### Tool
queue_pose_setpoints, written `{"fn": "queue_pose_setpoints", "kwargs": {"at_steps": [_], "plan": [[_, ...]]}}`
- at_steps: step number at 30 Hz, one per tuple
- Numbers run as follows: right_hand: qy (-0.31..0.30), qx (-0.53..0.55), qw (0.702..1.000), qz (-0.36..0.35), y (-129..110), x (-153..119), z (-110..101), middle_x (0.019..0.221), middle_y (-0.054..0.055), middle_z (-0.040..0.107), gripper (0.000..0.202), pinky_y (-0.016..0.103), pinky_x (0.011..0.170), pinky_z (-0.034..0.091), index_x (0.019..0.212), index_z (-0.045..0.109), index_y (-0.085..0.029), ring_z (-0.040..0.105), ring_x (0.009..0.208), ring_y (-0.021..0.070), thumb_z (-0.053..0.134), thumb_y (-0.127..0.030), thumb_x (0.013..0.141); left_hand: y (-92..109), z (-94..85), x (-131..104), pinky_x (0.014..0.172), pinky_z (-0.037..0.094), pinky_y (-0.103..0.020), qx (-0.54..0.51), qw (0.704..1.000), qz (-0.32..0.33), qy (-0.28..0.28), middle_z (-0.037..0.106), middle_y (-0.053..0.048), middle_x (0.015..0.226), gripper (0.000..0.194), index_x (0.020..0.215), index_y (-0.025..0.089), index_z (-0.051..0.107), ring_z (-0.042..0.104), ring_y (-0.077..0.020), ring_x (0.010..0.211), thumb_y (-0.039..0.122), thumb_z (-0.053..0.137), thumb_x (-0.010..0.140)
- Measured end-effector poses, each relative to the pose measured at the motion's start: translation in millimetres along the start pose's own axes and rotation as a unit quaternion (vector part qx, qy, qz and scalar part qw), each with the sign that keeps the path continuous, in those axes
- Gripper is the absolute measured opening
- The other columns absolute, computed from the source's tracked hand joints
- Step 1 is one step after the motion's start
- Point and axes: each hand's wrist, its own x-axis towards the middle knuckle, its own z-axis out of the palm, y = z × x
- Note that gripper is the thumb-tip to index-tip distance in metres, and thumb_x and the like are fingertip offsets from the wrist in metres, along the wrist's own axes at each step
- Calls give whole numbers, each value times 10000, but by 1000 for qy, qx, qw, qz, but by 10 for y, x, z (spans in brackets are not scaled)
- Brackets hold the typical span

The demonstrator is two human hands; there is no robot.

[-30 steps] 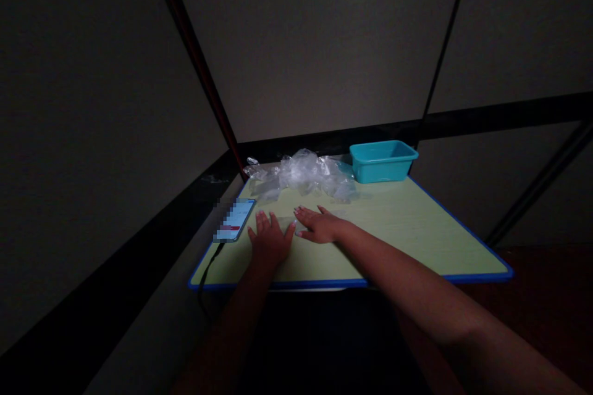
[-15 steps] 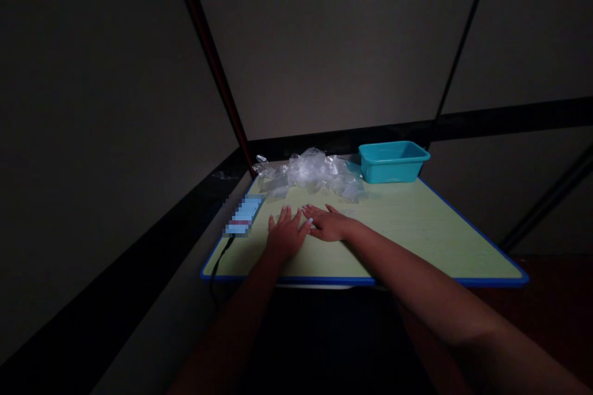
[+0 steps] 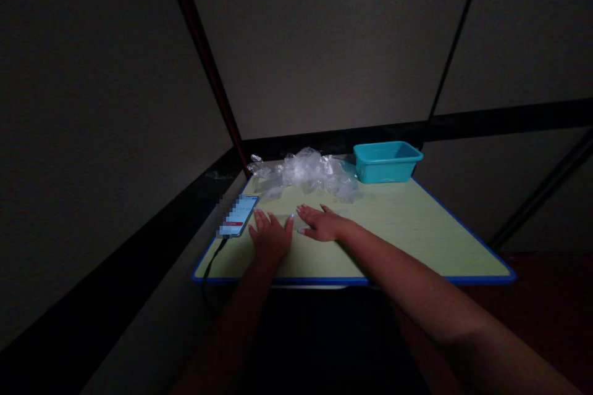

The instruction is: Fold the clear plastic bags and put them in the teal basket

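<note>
My left hand (image 3: 271, 237) lies palm down on the pale green table (image 3: 398, 241), fingers spread, its fingertips close to the phone. To its right, my right hand (image 3: 321, 223) also rests flat with the fingers stretched out. A thin clear plastic sheet or bag (image 3: 288, 220) shows faintly between the hands and seems to lie under them; its outline is hard to make out. Beyond the fingers sits a heap of crumpled clear plastic bags (image 3: 308, 171), which neither hand touches.
A turquoise plastic bin (image 3: 386, 171) stands at the far right of the table. On the left edge lies a phone (image 3: 241, 216) with a lit screen, its black cable (image 3: 211, 262) hanging over the side. Walls (image 3: 333, 43) rise behind and left of the table.
My left hand has slid left, away from the right hand, with its fingers more spread. My right hand stays almost in place. The whole view has shifted slightly.
</note>
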Motion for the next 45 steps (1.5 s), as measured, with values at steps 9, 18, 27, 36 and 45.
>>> {"fn": "queue_pose_setpoints", "kwargs": {"at_steps": [9, 18, 27, 36, 45], "plan": [[3, 8, 1000, 4, -6, -8, 3, 1505, 105, 126, 708, 563, 1074, 97, 1465, 107, -174, 109, 1384, 239, 285, -538, 884, 12, -108, -54, 1037, 190, -573, -46, 986, 163, 6, 216, -63, 1506, 439, 1319, 378, 440, 76, -320, 1386, 487, 350, 903], [1, -3, 1000, 1, 0, -3, 0, 1505, 107, 126, 705, 558, 1077, 91, 1463, 126, -168, 107, 1382, 253, 285, -542, 887, -10, -29, -24, 1028, 216, -561, -12, 997, 72, 4, 317, -202, 1440, 567, 1330, 192, 463, 121, -341, 1375, 517, 260, 911], [-3, 0, 1000, 2, -2, -2, -11, 1507, 105, 111, 711, 552, 1079, 84, 1464, 111, -169, 102, 1384, 248, 294, -541, 886, -37, -10, -15, 1021, 265, -534, -13, 1000, 17, 17, 289, -253, 1435, 658, 1341, 58, 424, 127, -350, 1372, 524, 268, 904], [-5, 0, 1000, 7, -38, -34, -40, 1505, 87, 126, 686, 552, 1081, 83, 1463, 128, -179, 106, 1384, 234, 291, -520, 891, -41, -1, -19, 1021, 214, -583, -43, 996, 83, -7, 287, -118, 1474, 497, 1331, 327, 443, 113, -333, 1379, 529, 296, 901], [-4, 1, 1000, 6, -8, -6, -13, 1507, 97, 119, 707, 551, 1081, 75, 1463, 117, -171, 100, 1384, 240, 289, -541, 886, -27, 18, -1, 1027, 249, -541, 5, 1000, 9, 1, 268, -286, 1429, 728, 1344, 4, 391, 131, -351, 1371, 557, 247, 893]]}}
